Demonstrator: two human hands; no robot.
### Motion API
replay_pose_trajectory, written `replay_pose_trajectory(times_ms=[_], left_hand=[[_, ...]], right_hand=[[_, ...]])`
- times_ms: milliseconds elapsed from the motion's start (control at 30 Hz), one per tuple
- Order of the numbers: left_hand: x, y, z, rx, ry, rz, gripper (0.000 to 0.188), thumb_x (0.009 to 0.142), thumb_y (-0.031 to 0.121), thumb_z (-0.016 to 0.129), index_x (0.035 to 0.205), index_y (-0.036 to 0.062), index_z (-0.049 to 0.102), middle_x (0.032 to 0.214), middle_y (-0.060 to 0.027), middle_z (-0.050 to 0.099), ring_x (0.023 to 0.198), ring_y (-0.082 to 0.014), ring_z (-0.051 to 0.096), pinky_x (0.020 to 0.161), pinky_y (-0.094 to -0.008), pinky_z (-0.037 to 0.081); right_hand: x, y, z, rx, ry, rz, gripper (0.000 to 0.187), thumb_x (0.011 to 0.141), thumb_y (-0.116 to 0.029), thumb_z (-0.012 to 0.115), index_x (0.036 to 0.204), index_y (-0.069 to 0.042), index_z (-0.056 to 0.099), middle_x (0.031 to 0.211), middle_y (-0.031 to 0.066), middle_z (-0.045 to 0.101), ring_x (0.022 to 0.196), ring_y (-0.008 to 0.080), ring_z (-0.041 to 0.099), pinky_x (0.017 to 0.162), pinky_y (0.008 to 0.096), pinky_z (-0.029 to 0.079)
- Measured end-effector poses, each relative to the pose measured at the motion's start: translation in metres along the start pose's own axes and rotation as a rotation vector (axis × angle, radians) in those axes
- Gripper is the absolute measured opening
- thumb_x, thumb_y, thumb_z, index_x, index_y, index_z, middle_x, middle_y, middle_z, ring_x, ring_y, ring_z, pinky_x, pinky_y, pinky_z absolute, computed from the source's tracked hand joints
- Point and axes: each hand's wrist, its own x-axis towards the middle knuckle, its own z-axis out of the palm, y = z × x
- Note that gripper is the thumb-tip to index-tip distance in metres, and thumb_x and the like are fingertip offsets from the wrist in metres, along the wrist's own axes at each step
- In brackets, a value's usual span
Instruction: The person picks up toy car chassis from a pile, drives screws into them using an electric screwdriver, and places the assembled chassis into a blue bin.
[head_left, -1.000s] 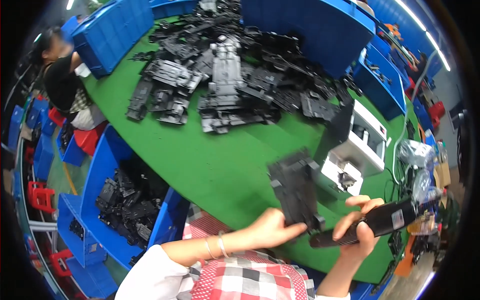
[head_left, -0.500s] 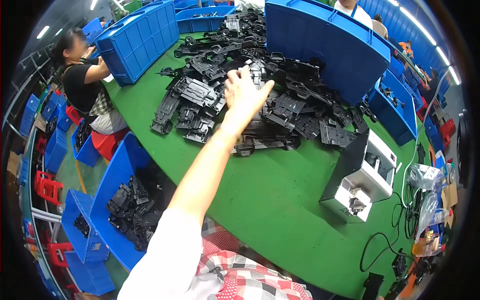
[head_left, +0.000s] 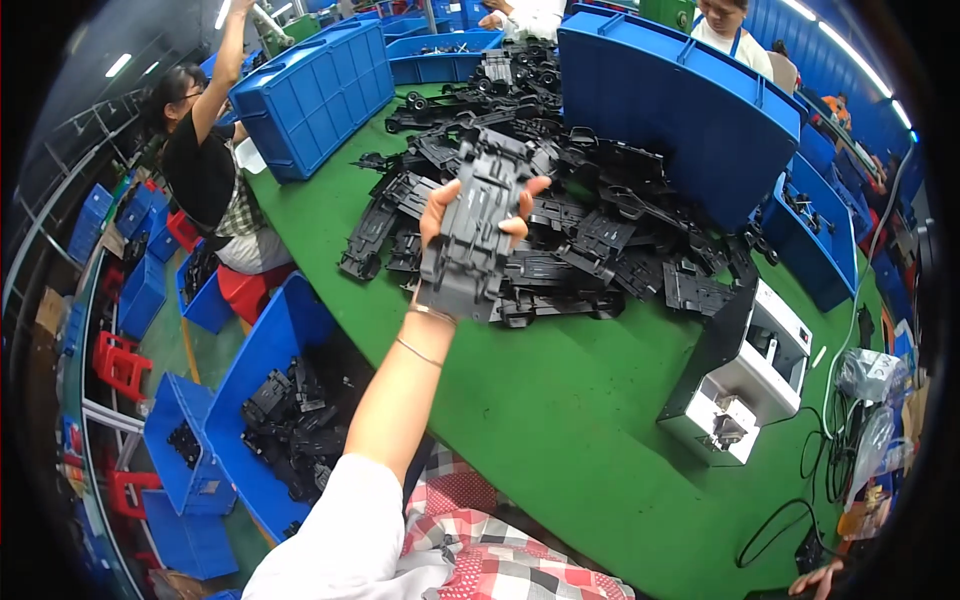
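Black, oblong moulded-plastic chassis plate (head_left: 478, 215) is held above the smooth green surface (head_left: 560, 400), its long sides pinched between the left hand's (head_left: 436, 214) thumb and fingers; even pressure on those edges should steady it and spare the small raised tabs. Ribbed, slotted and matt, it overlaps a jagged heap of similar black plastic parts (head_left: 605, 235). At the lower-right rim, the right hand's (head_left: 820, 580) grip cannot be told

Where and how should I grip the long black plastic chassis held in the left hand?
Take the chassis by its far end, probably from the right: the left hand clasps both long edges near mid-length, leaving that end projecting beyond its grip.
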Motion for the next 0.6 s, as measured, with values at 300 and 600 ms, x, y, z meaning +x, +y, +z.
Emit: replay_pose_trajectory(times_ms=[300, 600], left_hand=[[-0.029, -0.067, -0.008, -0.228, 0.061, -0.202, 0.064, 0.087, 0.046, 0.043, 0.132, 0.0022, 0.029, 0.135, -0.0273, 0.026, 0.091, -0.0301, 0.052, 0.060, -0.0307, 0.044], [-0.086, -0.145, -0.001, 0.853, 0.373, -0.487, 0.043, 0.079, 0.010, 0.061, 0.119, -0.0011, 0.049, 0.102, -0.0066, 0.059, 0.089, -0.0129, 0.057, 0.082, -0.0269, 0.046]], right_hand=[[0.035, 0.037, 0.049, 0.349, -0.515, -0.159, 0.027, 0.086, -0.010, 0.046, 0.112, -0.005, 0.038, 0.071, 0.0031, 0.041, 0.049, 0.0089, 0.039, 0.043, 0.0189, 0.035], [0.034, 0.050, 0.166, 0.332, -0.220, -0.416, 0.030, 0.075, 0.001, 0.050, 0.102, -0.002, 0.040, 0.065, 0.0096, 0.049, 0.048, 0.0184, 0.048, 0.046, 0.0300, 0.045]])
